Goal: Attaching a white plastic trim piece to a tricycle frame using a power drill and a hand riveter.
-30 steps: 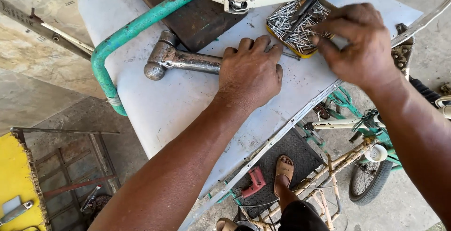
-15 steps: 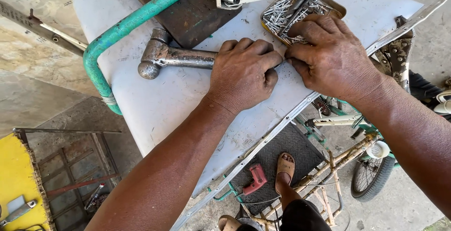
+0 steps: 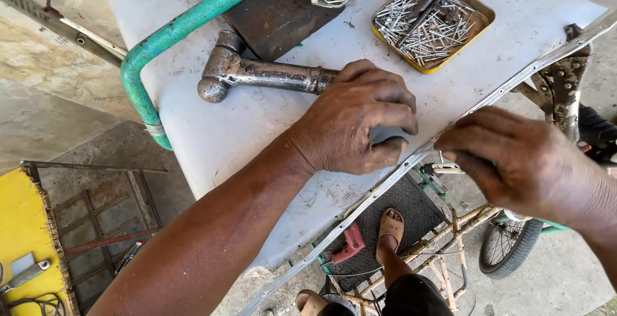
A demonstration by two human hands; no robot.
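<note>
Your left grip [image 3: 357, 123] lies palm down on the pale sheet [image 3: 225, 130], fingers curled over a small grey piece at the sheet's near edge; what that piece is you cannot tell. The sheet is whitish, scuffed and dirty, lying flat. Along that same near edge runs a thin metal strip [image 3: 360, 210], silvery and pierced with small holes, slanting from lower left to upper right. Your right grip [image 3: 514, 162] sits at the strip just right of the left one, fingertips pinched against it. Whether anything sits between those fingertips is hidden.
</note>
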